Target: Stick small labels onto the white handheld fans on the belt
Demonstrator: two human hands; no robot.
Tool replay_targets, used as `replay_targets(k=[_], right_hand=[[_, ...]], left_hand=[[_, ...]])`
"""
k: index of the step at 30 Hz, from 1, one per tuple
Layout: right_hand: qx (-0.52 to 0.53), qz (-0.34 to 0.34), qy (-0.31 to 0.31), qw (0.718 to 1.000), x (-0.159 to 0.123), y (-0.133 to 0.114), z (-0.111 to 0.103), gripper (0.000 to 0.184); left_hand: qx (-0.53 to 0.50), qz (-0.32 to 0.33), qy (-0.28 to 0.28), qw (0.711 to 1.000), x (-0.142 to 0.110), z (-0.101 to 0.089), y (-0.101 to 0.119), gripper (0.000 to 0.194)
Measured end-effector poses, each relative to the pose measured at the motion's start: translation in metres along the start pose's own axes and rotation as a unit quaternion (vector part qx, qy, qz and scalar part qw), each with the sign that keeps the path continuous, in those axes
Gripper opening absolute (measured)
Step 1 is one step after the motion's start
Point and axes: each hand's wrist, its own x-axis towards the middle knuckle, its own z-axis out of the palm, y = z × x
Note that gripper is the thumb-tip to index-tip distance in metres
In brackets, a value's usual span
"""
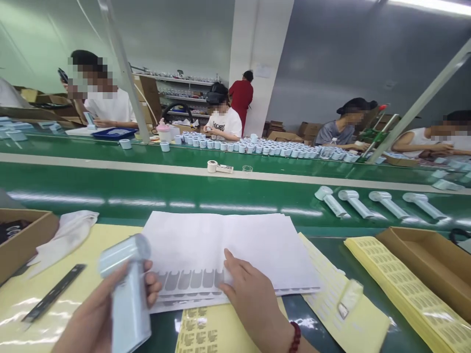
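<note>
My left hand [97, 314] is closed around a pale blue handheld fan [127, 294], held upright near the bottom left with its round head on top. My right hand [248, 294] rests on a stack of white sticker sheets [228, 245]. Its fingers press at the lower edge, by a row of grey stickers [191, 279]. Whether they pinch a sticker is hidden.
Yellow label sheets [408, 289] lie right. Cardboard boxes [434, 264] [22, 235] stand at both sides. A black ruler [55, 292] and white cloth [68, 233] lie left. Several fans [368, 202] ride the green conveyor [147, 189]. Other people sit across it.
</note>
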Motion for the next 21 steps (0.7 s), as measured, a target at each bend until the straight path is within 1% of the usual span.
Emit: replay_targets(k=[1, 4, 7, 10, 12, 14, 16, 19, 21], right_hand=[[-0.009, -0.005, 0.015, 1.0, -0.001, 0.0, 0.006, 0.058], [-0.008, -0.013, 0.03, 0.999, -0.003, 0.001, 0.011, 0.049], [0.005, -0.001, 0.028, 1.0, -0.002, -0.001, 0.005, 0.047], [0.014, 0.012, 0.03, 0.999, -0.002, -0.003, 0.003, 0.05], [0.007, 0.017, 0.04, 0.999, -0.003, -0.002, 0.008, 0.054], [0.005, 0.01, 0.059, 0.998, -0.006, -0.001, 0.015, 0.057], [0.03, 0.007, 0.07, 0.997, -0.008, 0.0, 0.022, 0.055], [0.145, 0.048, 0.069, 0.986, -0.009, 0.001, 0.023, 0.05], [0.269, 0.091, 0.063, 0.957, -0.008, 0.001, 0.019, 0.049]], left_hand=[[-0.017, 0.001, -0.002, 1.0, -0.005, 0.009, -0.005, 0.022], [-0.051, -0.021, -0.071, 0.996, -0.013, 0.029, -0.016, 0.027], [-0.071, -0.057, -0.147, 0.985, -0.009, 0.034, -0.023, 0.035], [-0.062, -0.065, -0.183, 0.979, -0.006, 0.033, -0.027, 0.036], [-0.05, -0.06, -0.186, 0.979, -0.006, 0.035, -0.028, 0.034], [-0.026, -0.046, -0.174, 0.983, -0.008, 0.039, -0.03, 0.031], [0.016, -0.02, -0.156, 0.987, -0.01, 0.045, -0.032, 0.027], [0.069, 0.004, -0.132, 0.989, -0.007, 0.055, -0.038, 0.021], [0.08, 0.003, -0.116, 0.99, -0.001, 0.059, -0.044, 0.017]])
